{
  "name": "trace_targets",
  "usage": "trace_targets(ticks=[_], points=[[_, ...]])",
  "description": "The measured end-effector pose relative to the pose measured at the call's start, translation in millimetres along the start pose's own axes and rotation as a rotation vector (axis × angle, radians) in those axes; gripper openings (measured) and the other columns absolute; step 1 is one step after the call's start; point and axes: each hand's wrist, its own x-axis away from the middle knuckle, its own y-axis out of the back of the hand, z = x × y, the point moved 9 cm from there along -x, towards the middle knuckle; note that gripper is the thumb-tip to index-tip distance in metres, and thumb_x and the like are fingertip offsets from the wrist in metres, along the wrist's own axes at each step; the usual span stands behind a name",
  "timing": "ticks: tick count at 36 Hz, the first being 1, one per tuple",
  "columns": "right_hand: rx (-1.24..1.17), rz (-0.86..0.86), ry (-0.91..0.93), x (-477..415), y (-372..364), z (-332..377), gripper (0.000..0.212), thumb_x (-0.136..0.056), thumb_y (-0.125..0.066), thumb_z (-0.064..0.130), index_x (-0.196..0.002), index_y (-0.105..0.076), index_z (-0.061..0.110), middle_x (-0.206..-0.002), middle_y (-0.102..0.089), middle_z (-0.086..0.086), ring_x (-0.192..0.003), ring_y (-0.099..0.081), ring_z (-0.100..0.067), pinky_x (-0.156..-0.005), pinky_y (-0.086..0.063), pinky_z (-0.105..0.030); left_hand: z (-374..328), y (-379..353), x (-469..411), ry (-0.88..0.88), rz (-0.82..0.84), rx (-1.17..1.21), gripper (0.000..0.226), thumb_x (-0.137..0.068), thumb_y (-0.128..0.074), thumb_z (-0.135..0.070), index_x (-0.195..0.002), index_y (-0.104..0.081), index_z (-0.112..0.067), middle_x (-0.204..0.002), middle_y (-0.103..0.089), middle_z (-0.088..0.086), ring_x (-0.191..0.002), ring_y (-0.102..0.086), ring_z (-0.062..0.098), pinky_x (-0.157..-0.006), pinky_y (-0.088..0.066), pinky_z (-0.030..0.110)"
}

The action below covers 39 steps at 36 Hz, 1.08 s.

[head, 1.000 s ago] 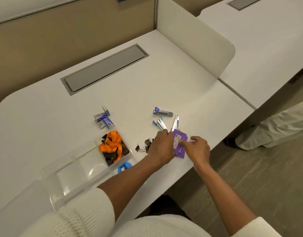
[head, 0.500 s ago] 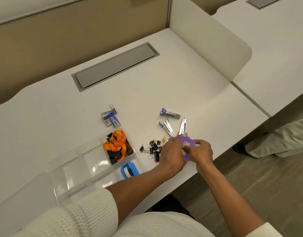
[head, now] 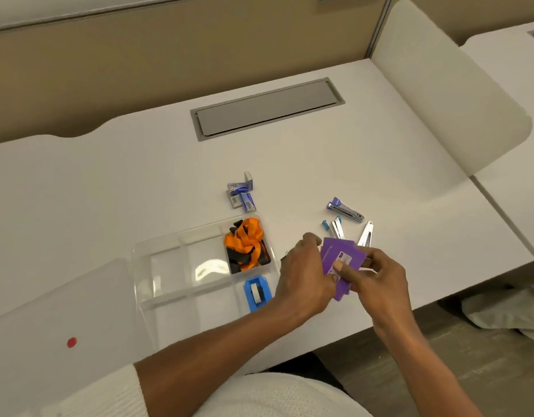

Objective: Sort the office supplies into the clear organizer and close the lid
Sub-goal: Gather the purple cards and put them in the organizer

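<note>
1. Purple cards [head: 341, 263], a small fanned stack, held between both hands just right of the clear organizer [head: 199, 266], above the desk's near edge; probably gathered this way so the whole set can go into one compartment in a single carry.
2. Left hand [head: 305, 275] curled round the stack's left side, fingers closed on it from behind, thumb hidden; a bracing hold, to keep the fan from splaying.
3. Right hand [head: 380, 275] closed on the stack's right and lower edge, one fingertip pressed flat onto the top card's label; seemingly squaring the cards against the left palm.
4. Inside the organizer, far-right compartment filled by orange and black lanyards [head: 247, 245]; near-right compartment taken by a blue tape dispenser [head: 257, 293]; compartments further left apparently vacant, so likely room there for the cards.
5. Lid [head: 58, 320] swung open and lying flat to the left of the organizer, red dot on it; left open because sorting is unfinished.
6. Beyond the organizer's far-right corner, small staple boxes [head: 241, 194] clustered on the desk [head: 139, 182].
7. Right of the organizer, past the hands, a purple-ended stapler [head: 345, 208] and metal clips [head: 365, 234], unsorted.
8. Judged early-to-middle: several groups out, lid last.
</note>
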Motion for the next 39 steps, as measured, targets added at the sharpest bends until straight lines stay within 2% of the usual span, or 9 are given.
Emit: trace_targets(ticks=[5, 8, 11, 16, 20, 24, 29, 34, 39], points=[[-0.014, 0.162, 0.11, 11.8, -72.4, 34.7, 0.053, -0.068, -0.084, 0.049, -0.115, -0.066, 0.033, -0.105, -0.075, 0.009, -0.094, -0.074, -0.012, -0.062, -0.061, -0.02, 49.3, 77.7, 21.4, 0.114, -0.232, 0.085, 0.066, -0.081, -0.084, -0.044, -0.135, -0.052, -0.026, -0.121, -0.068, -0.005, -0.101, -0.069, 0.015, -0.072, -0.06, 0.019], [0.035, 0.224, 0.179, 17.9, -121.6, 52.0, 0.053, -0.071, -0.084, 0.051, -0.116, -0.069, 0.028, -0.103, -0.077, 0.008, -0.089, -0.074, -0.01, -0.067, -0.065, -0.025, 79.4, 114.8, 31.5, 0.163, -0.305, 0.102, 0.058, -0.08, -0.088, -0.037, -0.128, -0.06, -0.022, -0.116, -0.072, -0.004, -0.098, -0.072, 0.017, -0.08, -0.065, 0.033], [0.067, 0.277, 0.207, 22.4, -168.4, 58.8, 0.038, -0.081, -0.086, 0.036, -0.114, -0.075, 0.021, -0.097, -0.079, 0.004, -0.086, -0.075, -0.013, -0.075, -0.066, -0.039, 114.1, 144.2, 40.7, 0.25, -0.377, 0.096, 0.057, -0.078, -0.09, -0.033, -0.126, -0.065, -0.017, -0.114, -0.073, 0.0, -0.096, -0.073, 0.021, -0.086, -0.064, 0.041], [0.145, 0.334, 0.301, 33.1, -228.5, 68.9, 0.035, -0.088, -0.079, 0.034, -0.118, -0.074, 0.017, -0.106, -0.079, 0.001, -0.09, -0.074, -0.009, -0.071, -0.06, -0.019, 157.8, 169.0, 48.2, 0.366, -0.434, 0.122, 0.057, -0.078, -0.09, -0.034, -0.127, -0.067, -0.015, -0.113, -0.075, 0.002, -0.094, -0.073, 0.021, -0.084, -0.064, 0.038], [0.231, 0.365, 0.32, 36.0, -254.0, 67.9, 0.042, -0.095, -0.072, 0.032, -0.132, -0.066, 0.012, -0.121, -0.075, -0.005, -0.104, -0.073, -0.019, -0.086, -0.064, -0.034, 170.6, 174.7, 44.4, 0.384, -0.435, 0.119, 0.057, -0.08, -0.089, -0.03, -0.131, -0.067, -0.015, -0.118, -0.074, 0.004, -0.097, -0.073, 0.021, -0.086, -0.064, 0.04], [0.319, 0.378, 0.359, 34.7, -267.2, 67.0, 0.037, -0.097, -0.069, 0.022, -0.133, -0.064, 0.011, -0.125, -0.073, -0.008, -0.11, -0.071, -0.023, -0.082, -0.061, -0.029, 172.0, 173.4, 39.3, 0.371, -0.407, 0.09, 0.056, -0.084, -0.085, -0.032, -0.134, -0.067, -0.014, -0.126, -0.074, 0.005, -0.104, -0.074, 0.025, -0.089, -0.063, 0.037], [0.44, 0.33, 0.354, 33.3, -275.0, 68.1, 0.06, -0.094, -0.074, 0.027, -0.147, -0.049, 0.014, -0.135, -0.067, -0.008, -0.12, -0.067, -0.023, -0.081, -0.058, -0.027, 167.2, 167.0, 32.7, 0.347, -0.374, -0.009, 0.047, -0.088, -0.08, -0.03, -0.13, -0.069, -0.011, -0.124, -0.075, 0.007, -0.106, -0.073, 0.026, -0.09, -0.06, 0.035], [0.519, 0.334, 0.357, 35.2, -283.6, 67.0, 0.057, -0.091, -0.077, 0.027, -0.139, -0.048, 0.015, -0.127, -0.069, -0.009, -0.114, -0.068, -0.024, -0.082, -0.061, -0.03, 167.7, 162.1, 26.6, 0.321, -0.293, -0.186, 0.037, -0.094, -0.073, -0.027, -0.126, -0.07, -0.01, -0.129, -0.073, 0.01, -0.108, -0.072, 0.029, -0.091, -0.061, 0.038], [0.703, 0.364, 0.436, 40.1, -286.8, 73.4, 0.047, -0.093, -0.074, 0.032, -0.13, -0.056, 0.012, -0.124, -0.07, -0.009, -0.108, -0.069, -0.023, -0.088, -0.06, -0.032, 176.7, 170.9, 21.8, 0.342, -0.294, -0.193, 0.038, -0.09, -0.077, -0.032, -0.123, -0.073, -0.014, -0.12, -0.076, 0.005, -0.103, -0.074, 0.026, -0.089, -0.061, 0.034]])
